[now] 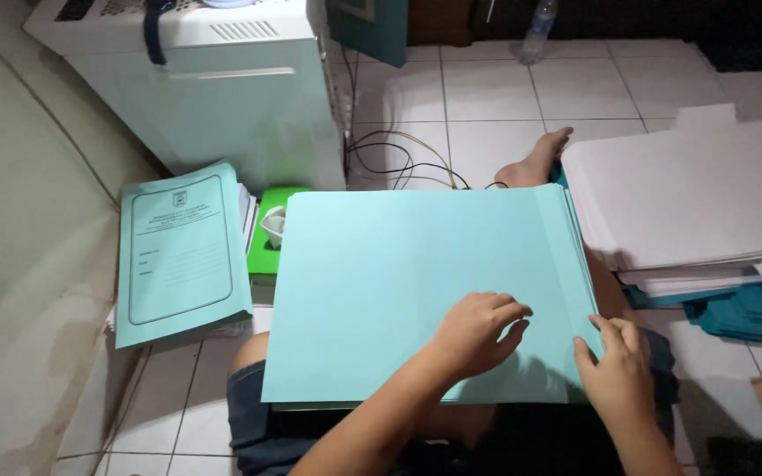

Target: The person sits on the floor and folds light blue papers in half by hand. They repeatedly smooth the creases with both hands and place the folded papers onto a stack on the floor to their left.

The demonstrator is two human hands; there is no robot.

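Note:
A large light-teal paper folder (381,282) lies across my lap, blank side up, with a folded strip along its right edge. My left hand (478,330) rests palm down on its lower right part, fingers curled and pressing the sheet. My right hand (615,370) pinches the folder's lower right corner at the folded edge. More sheets of the same colour lie under the top one.
A stack of printed teal folders (183,251) lies on the floor at left, beside a green box (268,231). A tall pile of white paper (690,203) sits at right over dark teal sheets (747,313). A white appliance (213,88), cables (399,159) and my bare foot (535,159) are beyond.

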